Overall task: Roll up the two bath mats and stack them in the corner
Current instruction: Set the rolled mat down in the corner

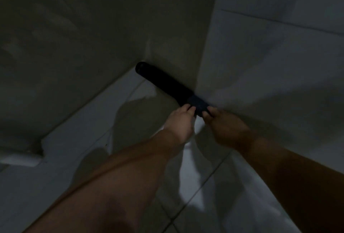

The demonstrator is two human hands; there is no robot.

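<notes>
A dark rolled bath mat [162,80] lies along the foot of the wall, running into the room's corner. Its near end, slightly bluish, sits right in the corner. My left hand [179,123] and my right hand [226,126] both reach to that near end, fingertips pinching it from either side. The dim light hides whether this is one roll or two rolls lying end to end.
Two walls meet at the corner [197,76], the left one darker, the right one tiled. The floor [93,139] is pale tile with grout lines. A low ledge or step [24,156] juts out at the far left.
</notes>
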